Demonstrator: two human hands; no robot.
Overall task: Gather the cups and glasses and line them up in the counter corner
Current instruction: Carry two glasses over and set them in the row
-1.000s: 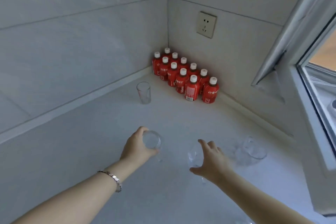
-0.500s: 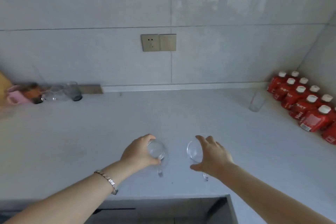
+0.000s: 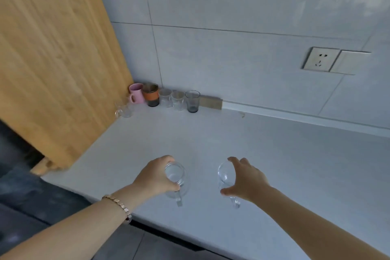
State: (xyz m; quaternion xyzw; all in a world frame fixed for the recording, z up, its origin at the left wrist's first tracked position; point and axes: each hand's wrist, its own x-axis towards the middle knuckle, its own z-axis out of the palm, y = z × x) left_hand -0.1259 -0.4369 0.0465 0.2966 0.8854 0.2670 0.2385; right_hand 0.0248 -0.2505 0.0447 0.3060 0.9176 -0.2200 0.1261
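A wooden board [image 3: 54, 59] leans at the left of a pale counter [image 3: 274, 164]. In the far corner a pink mug [image 3: 136, 93], an orange-banded cup [image 3: 150, 94], three glasses [image 3: 192, 101] and a clear mug [image 3: 124, 110] stand in a line. Above the near edge, the left hand [image 3: 155, 176] has its fingers curled around a glass mug [image 3: 175, 177]. The right hand [image 3: 245, 179] pinches a second glass mug [image 3: 224, 177] by the rim between thumb and fingers.

Corner mug [image 3: 124, 110] blurred, faint.
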